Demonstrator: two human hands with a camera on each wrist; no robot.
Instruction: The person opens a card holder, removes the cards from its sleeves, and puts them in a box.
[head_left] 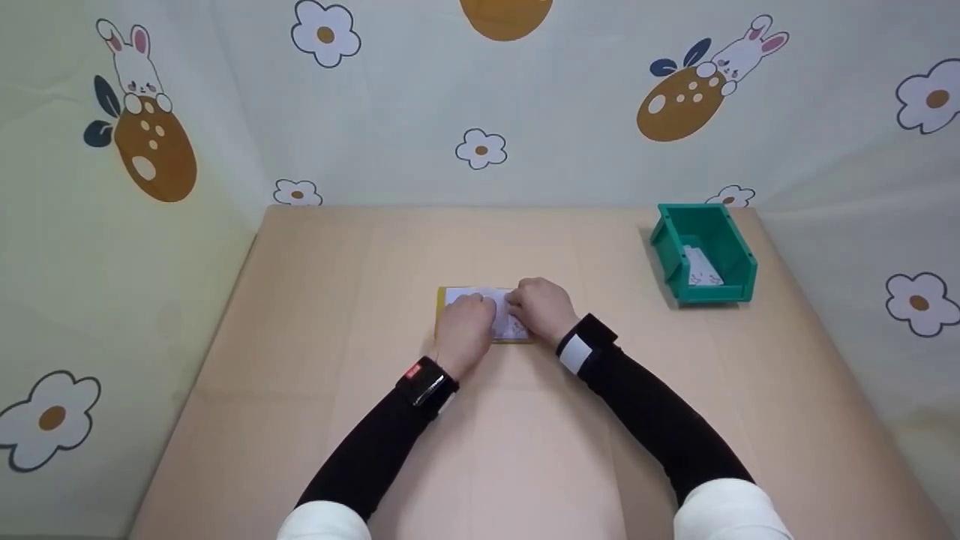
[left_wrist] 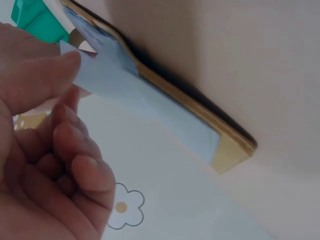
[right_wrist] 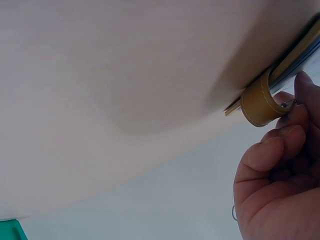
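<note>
A: Layout?
B: Patterned cloth backdrop [head_left: 390, 105], rabbits and flowers printed on it. Tan table [head_left: 315, 300] in front. Green bin [head_left: 712, 294] at the far right of the table.
A: Where's the booklet [head_left: 441, 296]?
B: On the table near the middle, at the 2 hands, well apart from the bin. Yellow-tan cover.
A: Left hand [head_left: 466, 334]?
B: At the booklet's left part. Fingers curled, thumb pinching the edge of a pale sheet [left_wrist: 150, 107] that lies along the cover. Index fingertip is mostly hidden, so exact contact behind the sheet is hard to call.
A: Right hand [head_left: 545, 307]?
B: At the booklet's right side, thumb and fingers pinching the end of a stitched strap [right_wrist: 257, 102].
A: Small stuff?
B: White printed card [head_left: 705, 270] in the bin. Smallest: metal snap [right_wrist: 286, 104] at the strap end.
</note>
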